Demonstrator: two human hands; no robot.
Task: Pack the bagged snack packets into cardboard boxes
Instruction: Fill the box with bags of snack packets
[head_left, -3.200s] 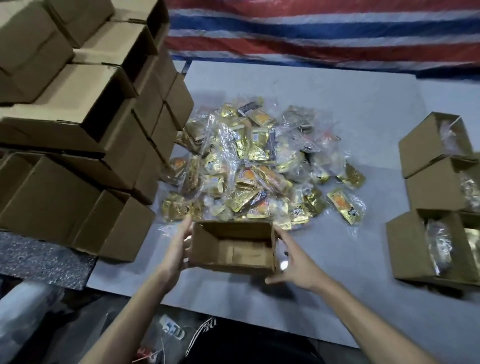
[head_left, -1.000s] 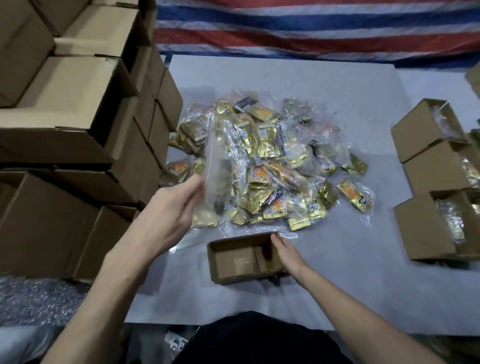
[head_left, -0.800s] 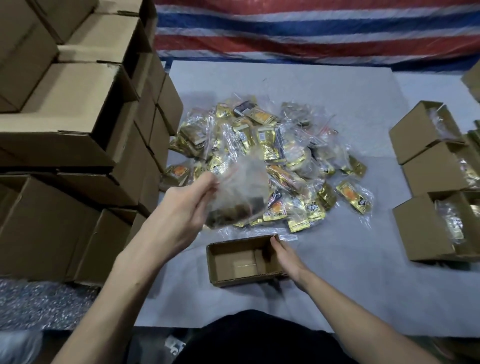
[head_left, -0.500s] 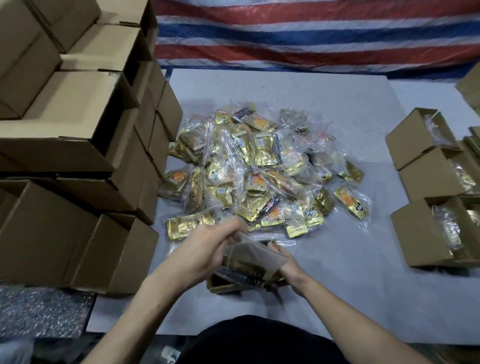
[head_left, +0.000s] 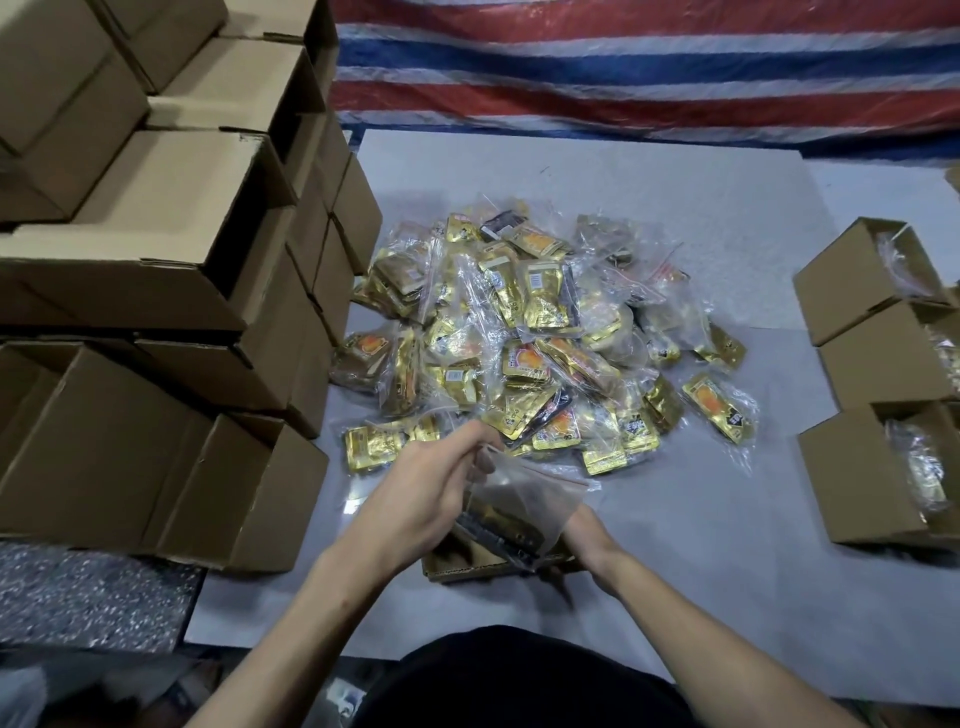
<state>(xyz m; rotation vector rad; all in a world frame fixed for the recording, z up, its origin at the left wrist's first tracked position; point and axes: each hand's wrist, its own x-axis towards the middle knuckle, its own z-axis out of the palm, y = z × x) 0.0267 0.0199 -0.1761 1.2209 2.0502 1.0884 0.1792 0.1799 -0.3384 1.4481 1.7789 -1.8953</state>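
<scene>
**Inspector:** What is obscured?

**Recorder:** The right hand (head_left: 589, 538). Its fingers lie behind the clear bag (head_left: 524, 496), so I cannot tell whether it grips anything. Only the wrist and the heel of the hand show, beside the small box (head_left: 467, 565). The bag and the left hand (head_left: 428, 501) cover most of that box, leaving a near-left strip of rim. The bag's contents read only as dark, blurred packets. The filled boxes (head_left: 878, 364) at the mat's right edge are cut off by the frame.

**Inspector:** Where is the bag, and which way does it point?

**Recorder:** It is over the box, at the middle of the near edge of the grey mat (head_left: 701, 545), just short of the pile of bagged packets (head_left: 540, 343). The left thumb and fingers pinch its far-left corner. The red zip edge faces the pile and the loaded end points down at the box opening. The long axis runs far to near, tilted.

**Inspector:** What has changed from one second ago?

**Recorder:** The bag was then raised over the pile's left side and the box was open to view. It has since been lowered onto the box. The stack of empty boxes (head_left: 156, 270) along the left edge is unchanged.
</scene>
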